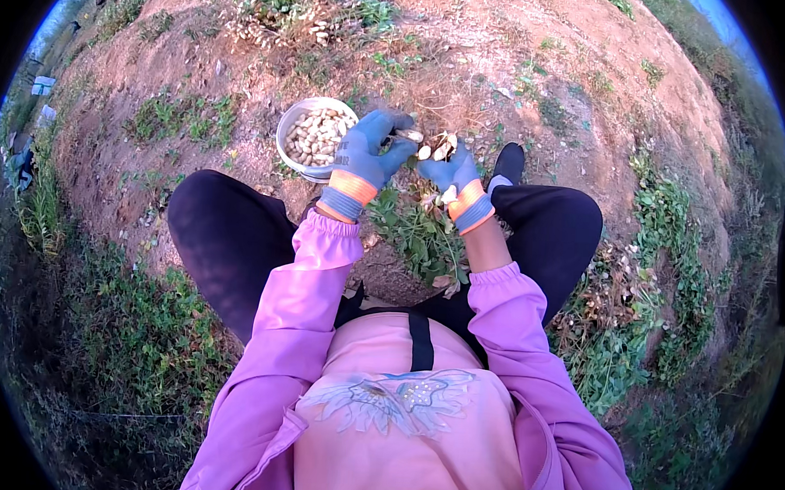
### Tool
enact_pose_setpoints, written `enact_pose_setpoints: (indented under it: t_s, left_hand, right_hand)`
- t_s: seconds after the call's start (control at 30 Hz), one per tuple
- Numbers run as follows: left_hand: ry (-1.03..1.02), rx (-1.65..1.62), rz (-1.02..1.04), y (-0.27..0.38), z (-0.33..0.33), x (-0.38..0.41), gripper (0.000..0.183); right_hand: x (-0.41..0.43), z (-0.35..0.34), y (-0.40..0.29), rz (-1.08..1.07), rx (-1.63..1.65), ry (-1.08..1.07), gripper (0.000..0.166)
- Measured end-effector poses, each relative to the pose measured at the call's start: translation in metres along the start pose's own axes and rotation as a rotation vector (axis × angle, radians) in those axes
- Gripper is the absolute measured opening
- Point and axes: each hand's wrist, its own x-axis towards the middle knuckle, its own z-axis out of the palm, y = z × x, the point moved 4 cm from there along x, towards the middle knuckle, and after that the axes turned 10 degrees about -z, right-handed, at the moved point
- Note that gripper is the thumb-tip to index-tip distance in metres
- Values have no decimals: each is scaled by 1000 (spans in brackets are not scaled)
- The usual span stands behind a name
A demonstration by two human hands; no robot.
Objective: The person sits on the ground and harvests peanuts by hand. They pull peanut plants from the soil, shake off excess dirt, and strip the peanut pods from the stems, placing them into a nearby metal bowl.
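My left hand (373,149), in a blue and orange work glove, is closed on a peanut pod (409,135) between thumb and fingers. My right hand (455,170), gloved alike, grips a peanut plant, its pods (442,148) at the fingertips and its leafy green stems (425,243) hanging down between my knees. The two hands are close together. Just left of my left hand stands a white plastic bucket (284,133) holding many peanut pods (316,135).
A heap of pulled peanut plants (291,11) lies on the soil beyond the bucket. More plants with pods (616,307) lie beside my right knee. Low green weeds (145,339) grow at the left, and pale objects (43,86) sit at the far left edge.
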Motion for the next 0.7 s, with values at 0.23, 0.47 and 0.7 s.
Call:
enact_pose_setpoints:
  t_s: [0.23,0.47,0.7]
  left_hand:
    - [-7,92,-34,-4,1,-2,20]
    - [-189,-193,-400,-24,9,-8,22]
    - [-343,-761,-644,-7,14,-15,21]
  right_hand:
    - [-3,-1,-6,-37,-194,82,34]
    - [-2,1,-13,-50,-166,82,33]
    - [11,-29,15,-49,174,190,32]
